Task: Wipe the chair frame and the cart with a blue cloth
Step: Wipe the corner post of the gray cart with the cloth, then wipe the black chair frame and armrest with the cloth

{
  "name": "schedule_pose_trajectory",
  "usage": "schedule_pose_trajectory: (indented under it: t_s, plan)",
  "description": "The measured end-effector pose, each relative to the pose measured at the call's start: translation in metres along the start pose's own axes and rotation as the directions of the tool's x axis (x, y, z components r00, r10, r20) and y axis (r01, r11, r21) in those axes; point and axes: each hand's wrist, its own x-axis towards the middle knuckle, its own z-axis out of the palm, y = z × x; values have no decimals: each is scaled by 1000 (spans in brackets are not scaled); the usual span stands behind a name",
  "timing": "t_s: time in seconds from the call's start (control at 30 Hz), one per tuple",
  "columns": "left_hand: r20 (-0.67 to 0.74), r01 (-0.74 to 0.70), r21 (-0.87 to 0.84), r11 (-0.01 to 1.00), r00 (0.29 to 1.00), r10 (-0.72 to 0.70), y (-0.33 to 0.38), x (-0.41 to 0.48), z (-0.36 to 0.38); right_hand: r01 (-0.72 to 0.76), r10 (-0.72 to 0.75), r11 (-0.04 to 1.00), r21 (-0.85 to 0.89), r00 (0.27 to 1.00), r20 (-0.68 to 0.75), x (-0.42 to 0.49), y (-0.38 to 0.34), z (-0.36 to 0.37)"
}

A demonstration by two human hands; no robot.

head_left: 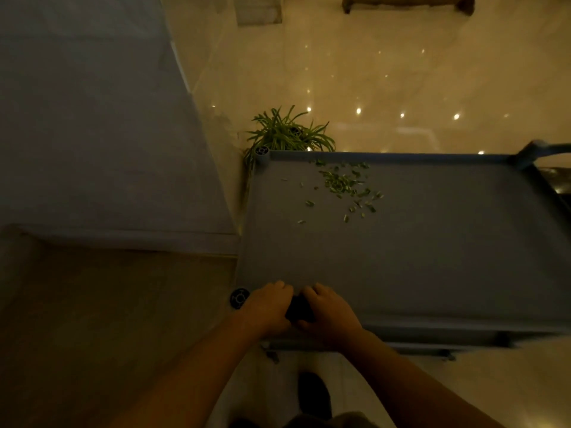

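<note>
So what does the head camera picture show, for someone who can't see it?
Two bare hands, left hand and right hand, meet around a small dark object at the near edge of a blue-grey cart top. Small green cut pieces lie scattered near its far edge. A leafy green plant stands on the shiny floor beyond the cart's far corner.

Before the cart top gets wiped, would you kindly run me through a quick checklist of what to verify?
1. Cloth in hands: a dark bundle sits between the left hand and right hand; colour cannot tell.
2. Both hands at the cart's near edge: ok.
3. Cart top free of debris: not ok, chopped green bits lie scattered near the far rim.
4. Room to sweep across the tray: ok.
5. Potted plant clear of the cart: cannot tell.
</note>
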Motion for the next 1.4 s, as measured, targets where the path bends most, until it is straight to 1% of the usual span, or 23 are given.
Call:
schedule_pose_trajectory:
  t_s: [0.1, 0.17, 0.23, 0.3, 0.37, 0.47, 0.5, 0.53, 0.57, 0.63, 0.67, 0.7, 0.73, 0.77, 0.8, 0.87, 0.9, 0.97, 1.03, 1.13, 1.27, 1.33, 1.4]
  plan:
    - [-52, 52, -18, 998, 997, -53, 0, -2, -4, -43, 27, 988, 145, 994, 108, 13, -2, -23]
    - [-146, 95, -70, 993, 984, -104, -4, -5, -11, -47, 13, 975, 217, 988, 156, 25, -7, -43]
    - [-246, 134, -120, 984, 956, -160, -13, -11, -22, -11, -32, 964, 265, 987, 158, 38, -18, -64]
    - [-295, 171, -193, 966, 929, -223, -27, -22, -30, 66, -113, 962, 265, 980, 164, 54, -38, -76]
    - [-314, 225, -292, 930, 896, -315, -44, -44, -36, 165, -205, 964, 207, 959, 193, 70, -70, -77]
    - [-385, 327, -423, 845, 779, -494, -70, -101, -39, 341, -375, 922, 181, 903, 208, 82, -127, -67]
    - [-404, 369, -463, 806, 722, -562, -79, -123, -36, 401, -440, 893, 203, 872, 213, 83, -147, -63]
    - [-408, 417, -514, 750, 650, -641, -86, -154, -30, 466, -516, 853, 233, 819, 251, 85, -175, -50]
    - [-403, 440, -550, 710, 604, -687, -91, -175, -25, 483, -540, 841, 246, 785, 303, 88, -200, -37]
    - [-335, 541, -594, 596, 507, -794, -99, -226, -6, 515, -517, 842, 162, 681, 518, 77, -247, 4]
    - [-280, 589, -609, 532, 468, -838, -101, -250, 6, 495, -436, 865, 76, 670, 601, 66, -264, 25]
    - [-232, 611, -638, 468, 428, -874, -103, -274, 22, 494, -419, 866, 83, 623, 661, 53, -284, 39]
    - [-191, 608, -679, 412, 396, -898, -103, -295, 37, 495, -498, 841, 216, 555, 666, 45, -300, 52]
    - [-165, 594, -716, 368, 368, -915, -103, -314, 55, 539, -565, 795, 279, 490, 664, 32, -318, 61]
    - [-149, 585, -741, 331, 337, -930, -102, -334, 73, 590, -620, 746, 309, 446, 646, 18, -330, 68]
    - [-119, 592, -765, 253, 257, -959, -101, -366, 106, 640, -663, 699, 319, 412, 625, 0, -345, 95]
    - [-116, 586, -777, 231, 227, -967, -100, -379, 121, 633, -655, 702, 326, 395, 644, -12, -354, 111]
    - [-67, 532, -831, 164, 197, -978, -104, -416, 165, 617, -645, 699, 360, 327, 691, -41, -380, 156]
    - [-28, 529, -832, 168, 263, -965, -101, -420, 181, 623, -668, 686, 375, 337, 663, -48, -377, 172]
    - [56, 542, -836, 86, 239, -969, -105, -436, 214, 626, -619, 718, 305, 374, 690, -60, -387, 207]
    - [136, 534, -845, -21, 176, -975, -115, -433, 246, 576, -553, 772, 268, 401, 730, -71, -389, 241]
    - [160, 533, -845, -46, 170, -972, -122, -427, 256, 552, -519, 802, 229, 453, 725, -70, -385, 253]
    - [168, 535, -844, -45, 184, -969, -132, -420, 263, 559, -498, 813, 166, 516, 697, -64, -378, 263]
